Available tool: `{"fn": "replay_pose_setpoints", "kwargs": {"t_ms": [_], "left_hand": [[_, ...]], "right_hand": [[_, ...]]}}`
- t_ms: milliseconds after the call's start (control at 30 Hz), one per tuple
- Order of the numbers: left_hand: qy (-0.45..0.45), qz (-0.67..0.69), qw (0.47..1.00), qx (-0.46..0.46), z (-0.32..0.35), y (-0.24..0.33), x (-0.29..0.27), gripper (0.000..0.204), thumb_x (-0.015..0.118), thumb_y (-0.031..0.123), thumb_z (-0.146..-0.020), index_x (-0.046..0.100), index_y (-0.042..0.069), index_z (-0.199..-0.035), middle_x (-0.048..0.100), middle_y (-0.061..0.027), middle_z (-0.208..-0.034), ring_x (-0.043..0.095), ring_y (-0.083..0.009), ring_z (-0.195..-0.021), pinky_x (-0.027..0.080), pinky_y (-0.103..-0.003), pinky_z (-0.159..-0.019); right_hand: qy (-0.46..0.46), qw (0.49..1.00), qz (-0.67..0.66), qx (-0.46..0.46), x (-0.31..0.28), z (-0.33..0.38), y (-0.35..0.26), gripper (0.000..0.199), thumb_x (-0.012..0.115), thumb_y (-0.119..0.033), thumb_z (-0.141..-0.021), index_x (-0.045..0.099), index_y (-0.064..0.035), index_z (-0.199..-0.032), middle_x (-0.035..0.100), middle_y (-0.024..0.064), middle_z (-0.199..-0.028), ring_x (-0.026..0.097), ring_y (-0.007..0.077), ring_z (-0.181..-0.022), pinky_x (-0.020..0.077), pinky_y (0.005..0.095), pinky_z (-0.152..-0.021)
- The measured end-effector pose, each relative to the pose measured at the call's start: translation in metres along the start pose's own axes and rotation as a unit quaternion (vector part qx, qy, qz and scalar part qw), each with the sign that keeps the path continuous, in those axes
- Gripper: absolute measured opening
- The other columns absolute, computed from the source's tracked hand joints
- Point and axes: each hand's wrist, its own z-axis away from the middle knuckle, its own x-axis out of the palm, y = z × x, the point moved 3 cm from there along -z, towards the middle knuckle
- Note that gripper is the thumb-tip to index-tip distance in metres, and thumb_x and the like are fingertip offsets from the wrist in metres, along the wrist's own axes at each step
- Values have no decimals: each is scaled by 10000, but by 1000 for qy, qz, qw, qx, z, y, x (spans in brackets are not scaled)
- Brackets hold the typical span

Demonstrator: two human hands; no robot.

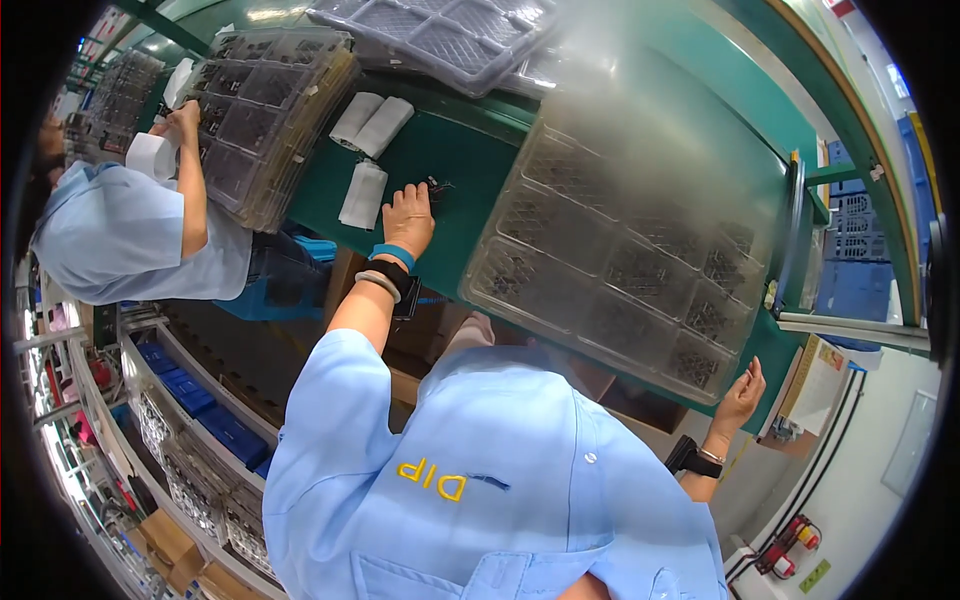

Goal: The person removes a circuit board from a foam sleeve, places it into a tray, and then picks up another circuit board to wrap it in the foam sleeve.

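My left hand [408, 218] is on the green bench top, its fingers stretched forward and slightly apart. Right beside its fingertips lie a few small dark parts with thin leads [436, 187], too small to name. Two folded white cloths or paper rolls [371, 122] and a single white one [363, 194] lie just beyond and to the left of that hand. My right hand [738, 398] is raised at the near right corner of a large clear plastic compartment tray [590, 262], fingers extended. Whether it touches the rim I cannot tell. Dark small parts fill the tray's compartments.
Another clear tray [440, 35] lies at the back of the bench. To the left, stacked compartment trays [262, 120] stand beside a co-worker in a blue shirt [130, 235], who holds something white. A green frame post [885, 170] and a metal rail [850, 328] border the right side.
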Motion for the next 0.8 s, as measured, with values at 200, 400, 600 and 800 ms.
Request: {"fn": "replay_pose_setpoints", "kwargs": {"t_ms": [200, 400, 600, 800], "left_hand": [[44, -2, 999, 9, -28, -16, 16, 451, 631, 138, -768, 505, 83, -1198, 573, -76, -1067, 594, -280, -990, 530, -433, -714], [-92, 549, 819, -139, -29, -48, -12, 295, 548, 84, -833, 537, 55, -1126, 640, -93, -902, 645, -209, -726, 538, -338, -586], [-229, 855, 466, -8, 5, -13, -81, 290, 521, 81, -893, 538, 42, -1180, 647, -127, -1009, 655, -197, -826, 570, -335, -685], [-282, 885, 371, 6, 39, 53, -133, 321, 549, 118, -928, 524, 38, -1238, 607, -135, -1164, 636, -210, -971, 556, -356, -803]], "right_hand": [[-22, 996, -84, -3, 12, -3, -74, 287, 461, -66, -982, 575, -50, -1244, 569, 87, -1188, 595, 179, -1046, 494, 298, -910], [-82, 955, -280, 49, 32, -1, -134, 260, 465, -82, -986, 588, -39, -1211, 598, 71, -1146, 598, 144, -961, 491, 258, -845], [-274, 810, -505, 116, 76, 14, -241, 245, 507, -144, -990, 594, -35, -1191, 627, 73, -1074, 607, 114, -916, 490, 239, -803], [-413, 791, -446, 68, 121, 31, -334, 238, 572, -189, -964, 605, -52, -1156, 602, 44, -1024, 619, 116, -889, 492, 242, -773]]}}
